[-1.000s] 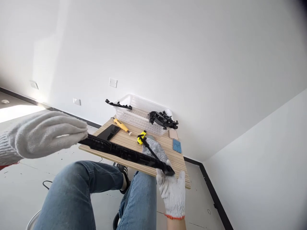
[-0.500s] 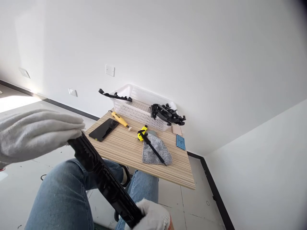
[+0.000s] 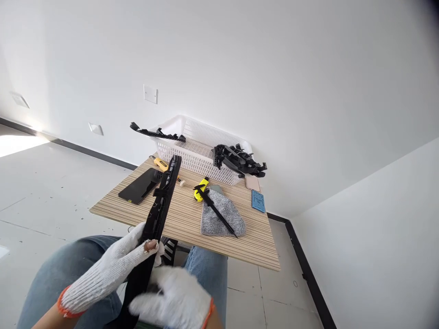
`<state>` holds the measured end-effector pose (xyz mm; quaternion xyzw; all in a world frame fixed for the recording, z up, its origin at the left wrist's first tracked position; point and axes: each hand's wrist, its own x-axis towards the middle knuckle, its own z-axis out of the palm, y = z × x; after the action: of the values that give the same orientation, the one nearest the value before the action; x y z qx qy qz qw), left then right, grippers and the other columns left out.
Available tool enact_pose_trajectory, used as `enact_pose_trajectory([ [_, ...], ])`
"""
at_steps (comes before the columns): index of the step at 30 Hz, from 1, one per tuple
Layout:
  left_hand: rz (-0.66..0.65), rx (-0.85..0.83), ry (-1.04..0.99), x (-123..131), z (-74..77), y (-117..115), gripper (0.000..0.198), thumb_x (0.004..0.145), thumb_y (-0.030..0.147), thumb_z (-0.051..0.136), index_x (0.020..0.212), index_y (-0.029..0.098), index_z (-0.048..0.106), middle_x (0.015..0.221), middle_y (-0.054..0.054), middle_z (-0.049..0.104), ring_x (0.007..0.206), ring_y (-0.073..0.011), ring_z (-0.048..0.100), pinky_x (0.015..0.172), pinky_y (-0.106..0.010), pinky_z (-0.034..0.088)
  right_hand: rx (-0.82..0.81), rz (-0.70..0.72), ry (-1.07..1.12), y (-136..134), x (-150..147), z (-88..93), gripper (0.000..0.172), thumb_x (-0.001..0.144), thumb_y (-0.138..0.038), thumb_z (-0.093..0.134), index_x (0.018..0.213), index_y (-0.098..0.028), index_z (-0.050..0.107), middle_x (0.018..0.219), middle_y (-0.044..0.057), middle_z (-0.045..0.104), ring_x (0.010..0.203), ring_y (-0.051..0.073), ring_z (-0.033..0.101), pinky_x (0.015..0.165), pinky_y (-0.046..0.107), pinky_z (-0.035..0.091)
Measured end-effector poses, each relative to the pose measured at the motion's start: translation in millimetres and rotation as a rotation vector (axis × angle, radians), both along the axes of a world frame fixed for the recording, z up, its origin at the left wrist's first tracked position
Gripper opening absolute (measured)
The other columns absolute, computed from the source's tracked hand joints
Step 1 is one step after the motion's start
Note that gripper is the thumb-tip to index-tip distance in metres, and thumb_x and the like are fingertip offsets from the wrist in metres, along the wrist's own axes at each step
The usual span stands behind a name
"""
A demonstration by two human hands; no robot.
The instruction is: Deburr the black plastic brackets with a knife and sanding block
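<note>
A long black plastic trim piece with clips and ribs stands tilted upright in front of me, its top reaching over the table. My left hand, in a white knit glove with an orange cuff, is closed around its middle; the bare thumb tip shows through a hole and presses on the piece. Beside the lower part is my right hand, gloved too and blurred by motion. Its thumb is spread from the fingers and overlaps the piece; I cannot tell whether it touches. The piece's lower end is partly hidden behind this hand.
On the wooden table lie a phone, a yellow-handled tool, a yellow tape measure, black calipers, a grey cloth and a blue card. A white basket behind holds several black trim parts.
The trim piece has swung from slanting down to the right to standing nearly upright. My left hand has moved from its upper end to its middle; my right hand has come off the lower end.
</note>
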<state>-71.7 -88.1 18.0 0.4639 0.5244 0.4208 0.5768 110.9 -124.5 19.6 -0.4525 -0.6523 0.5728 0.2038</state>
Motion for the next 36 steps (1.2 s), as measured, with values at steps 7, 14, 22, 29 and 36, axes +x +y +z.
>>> enact_pose_trajectory([
  [7, -0.121, -0.055, -0.173, 23.9, -15.7, 13.3, 0.037, 0.083, 0.053, 0.073, 0.099, 0.023, 0.059, 0.076, 0.0, 0.065, 0.066, -0.0172, 0.06, 0.062, -0.029, 0.052, 0.381, -0.497, -0.854, 90.4, 71.5, 34.8, 0.028, 0.1, -0.03, 0.051, 0.119, -0.024, 0.071, 0.115, 0.01, 0.072, 0.098, 0.023, 0.07, 0.08, 0.034, 0.049],
  [14, -0.137, -0.144, -0.317, 35.0, -41.4, 5.8, 0.043, 0.079, 0.054, 0.077, 0.103, 0.023, 0.058, 0.076, 0.002, 0.062, 0.065, -0.0168, 0.062, 0.062, -0.03, 0.052, 0.403, -0.434, -1.179, 120.1, 73.6, 23.1, 0.024, 0.094, -0.03, 0.058, 0.108, -0.016, 0.072, 0.113, 0.015, 0.07, 0.106, 0.03, 0.068, 0.083, 0.037, 0.048],
  [22, -0.219, -0.05, -0.117, 27.6, -36.8, -5.0, 0.038, 0.081, 0.058, 0.07, 0.093, 0.023, 0.063, 0.075, 0.0, 0.063, 0.067, -0.0197, 0.061, 0.069, -0.033, 0.053, 0.662, -0.554, -0.957, 93.1, 96.1, 57.5, 0.026, 0.104, -0.034, 0.047, 0.116, -0.021, 0.066, 0.099, 0.008, 0.073, 0.089, 0.021, 0.069, 0.072, 0.028, 0.042],
  [29, -0.367, 0.001, 0.002, 18.3, -43.2, -13.8, 0.03, 0.087, 0.05, 0.065, 0.093, 0.021, 0.063, 0.075, -0.001, 0.066, 0.07, -0.0194, 0.059, 0.072, -0.032, 0.05, 0.841, -0.622, -0.83, 82.7, 99.9, 83.0, 0.058, 0.107, -0.05, 0.027, 0.074, -0.02, 0.064, 0.064, 0.003, 0.065, 0.061, 0.016, 0.059, 0.06, 0.027, 0.031],
  [36, -0.391, 0.029, 0.002, 14.6, -32.6, -20.3, 0.029, 0.089, 0.051, 0.062, 0.089, 0.022, 0.06, 0.075, -0.001, 0.064, 0.07, -0.0189, 0.057, 0.073, -0.031, 0.048, 0.91, -0.689, -0.838, 87.3, 97.1, 96.0, 0.067, 0.103, -0.051, 0.027, 0.052, -0.019, 0.056, 0.051, 0.005, 0.058, 0.052, 0.014, 0.053, 0.057, 0.028, 0.028],
])
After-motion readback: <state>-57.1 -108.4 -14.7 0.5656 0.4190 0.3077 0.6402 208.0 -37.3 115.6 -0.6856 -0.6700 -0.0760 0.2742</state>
